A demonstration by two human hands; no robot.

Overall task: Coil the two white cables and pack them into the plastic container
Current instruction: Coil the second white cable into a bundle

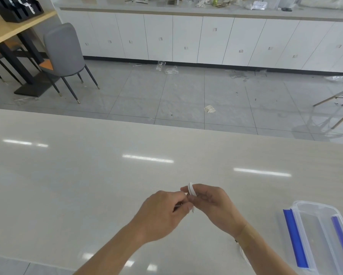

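Observation:
Above the pale table [87,175], my two hands meet around a small coil of white cable [191,189]. My right hand [212,207] holds the coil, whose loops stick out above its fingers. My left hand [162,213] pinches the cable's lower end against the coil. A second white cable [244,255] lies on the table, mostly hidden under my right forearm. The clear plastic container [313,207] with blue clips sits open at the right, near the table's front edge; nothing shows inside it.
Beyond the table's far edge lies a grey tiled floor with scraps of plastic. A grey chair [63,56] and a wooden table [12,30] stand at the far left, white cabinets [186,40] along the back wall.

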